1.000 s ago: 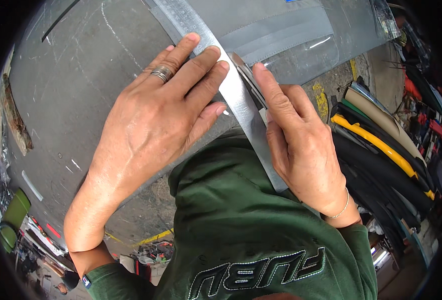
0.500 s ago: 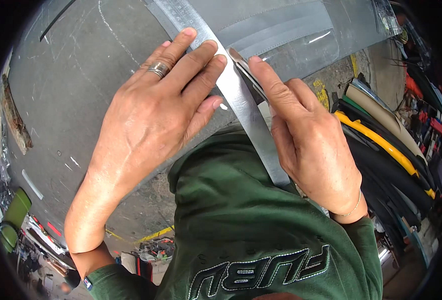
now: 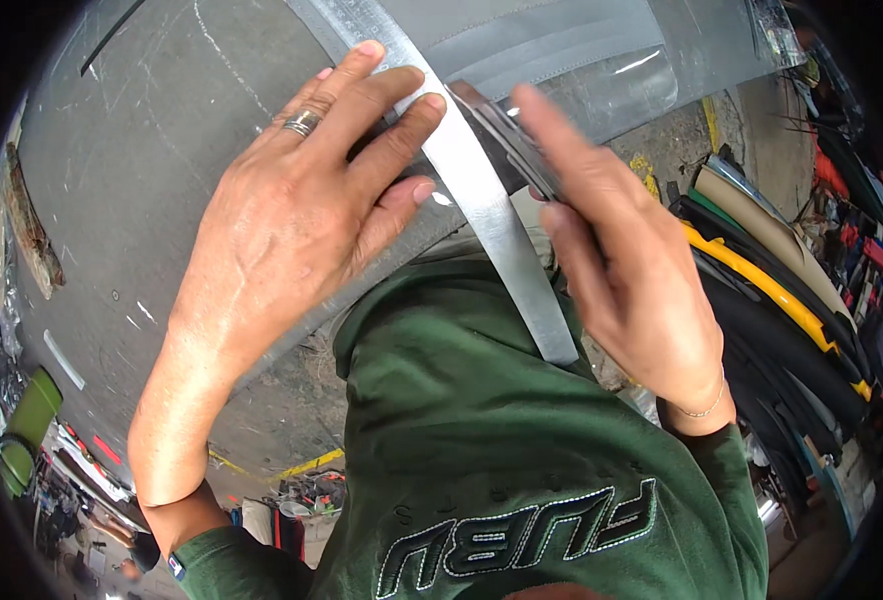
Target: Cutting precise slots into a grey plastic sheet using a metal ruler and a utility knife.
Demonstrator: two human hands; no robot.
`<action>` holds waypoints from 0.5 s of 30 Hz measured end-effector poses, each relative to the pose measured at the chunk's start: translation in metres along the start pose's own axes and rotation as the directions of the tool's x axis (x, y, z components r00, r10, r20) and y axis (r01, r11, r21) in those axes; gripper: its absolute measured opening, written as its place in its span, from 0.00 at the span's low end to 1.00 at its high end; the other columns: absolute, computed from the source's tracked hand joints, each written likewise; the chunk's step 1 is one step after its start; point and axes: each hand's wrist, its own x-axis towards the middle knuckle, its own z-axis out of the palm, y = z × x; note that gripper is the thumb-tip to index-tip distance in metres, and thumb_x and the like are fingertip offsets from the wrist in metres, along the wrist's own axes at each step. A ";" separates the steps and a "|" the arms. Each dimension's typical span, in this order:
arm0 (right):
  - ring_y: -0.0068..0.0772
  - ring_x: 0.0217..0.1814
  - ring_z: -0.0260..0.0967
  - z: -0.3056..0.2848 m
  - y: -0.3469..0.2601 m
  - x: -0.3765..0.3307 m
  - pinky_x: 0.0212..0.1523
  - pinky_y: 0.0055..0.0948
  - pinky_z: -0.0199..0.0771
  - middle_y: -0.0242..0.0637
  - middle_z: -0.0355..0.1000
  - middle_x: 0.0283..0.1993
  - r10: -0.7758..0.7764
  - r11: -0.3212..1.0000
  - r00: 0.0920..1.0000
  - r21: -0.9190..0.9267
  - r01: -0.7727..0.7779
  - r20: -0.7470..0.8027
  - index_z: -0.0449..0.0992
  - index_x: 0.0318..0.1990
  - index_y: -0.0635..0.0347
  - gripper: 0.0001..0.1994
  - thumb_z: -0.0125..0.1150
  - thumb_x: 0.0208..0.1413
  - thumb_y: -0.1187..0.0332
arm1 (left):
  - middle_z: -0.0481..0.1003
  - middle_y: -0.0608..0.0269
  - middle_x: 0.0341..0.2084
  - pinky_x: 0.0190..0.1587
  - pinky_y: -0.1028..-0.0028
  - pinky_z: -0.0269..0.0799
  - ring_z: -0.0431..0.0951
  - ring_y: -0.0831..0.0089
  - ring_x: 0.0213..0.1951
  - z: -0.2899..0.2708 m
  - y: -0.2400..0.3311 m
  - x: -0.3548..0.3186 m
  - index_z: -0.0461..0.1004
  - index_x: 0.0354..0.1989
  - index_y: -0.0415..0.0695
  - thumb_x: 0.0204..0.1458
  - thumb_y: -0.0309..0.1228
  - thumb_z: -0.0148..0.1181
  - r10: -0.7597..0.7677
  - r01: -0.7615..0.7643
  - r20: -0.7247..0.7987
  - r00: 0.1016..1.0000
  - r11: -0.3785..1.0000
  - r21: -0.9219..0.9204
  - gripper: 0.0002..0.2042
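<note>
A long steel ruler [image 3: 487,205] lies slantwise over the table edge, its near end against my green shirt. My left hand [image 3: 292,215], a ring on one finger, has its fingers apart, with some fingertips pressing on the ruler's left side. On the ruler's other side, my right hand [image 3: 647,280] grips a slim metal utility knife [image 3: 510,135], blurred by motion; its tip is beside the ruler's edge. Under the far part of the ruler lies a grey sheet [image 3: 702,45] with a stitched band [image 3: 552,50] and a clear plastic panel [image 3: 622,90].
The scratched grey tabletop [image 3: 132,170] spreads to the left, with a piece of weathered wood [image 3: 34,220] at its rim. At the right stand rolls of dark material [image 3: 782,350] and a yellow strip [image 3: 762,285]. A green roll [image 3: 30,420] is at the lower left.
My right hand and the knife have lifted slightly, and the knife is turned and blurred. My left hand has shifted a little to the left and away, still on the ruler.
</note>
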 end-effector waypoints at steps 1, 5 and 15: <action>0.27 0.34 0.71 -0.001 0.004 -0.002 0.36 0.28 0.73 0.37 0.76 0.51 0.006 0.983 0.999 0.182 0.001 -0.038 0.64 0.74 0.56 0.31 0.52 0.63 0.85 | 0.74 0.62 0.61 0.65 0.59 0.73 0.68 0.57 0.70 0.001 0.000 -0.001 0.77 0.62 0.50 0.58 0.34 0.67 -0.004 0.004 0.000 1.000 1.000 -0.014 0.22; 0.28 0.34 0.75 -0.031 0.028 -0.006 0.35 0.23 0.78 0.57 0.72 0.59 0.059 0.716 0.998 0.697 -0.034 -0.013 0.61 0.67 0.67 0.33 0.65 0.64 0.55 | 0.74 0.59 0.60 0.65 0.59 0.73 0.68 0.56 0.70 -0.002 0.002 0.001 0.77 0.62 0.49 0.58 0.34 0.67 -0.001 0.001 0.009 1.000 1.000 -0.028 0.22; 0.54 0.29 0.83 -0.056 0.049 0.026 0.22 0.36 0.87 0.68 0.79 0.39 0.059 0.198 0.998 0.980 -0.022 0.011 0.57 0.71 0.74 0.38 0.48 0.72 0.43 | 0.74 0.58 0.61 0.66 0.58 0.72 0.69 0.55 0.69 0.000 0.015 -0.003 0.77 0.62 0.49 0.60 0.34 0.65 -0.057 0.058 -0.014 0.998 0.994 0.092 0.21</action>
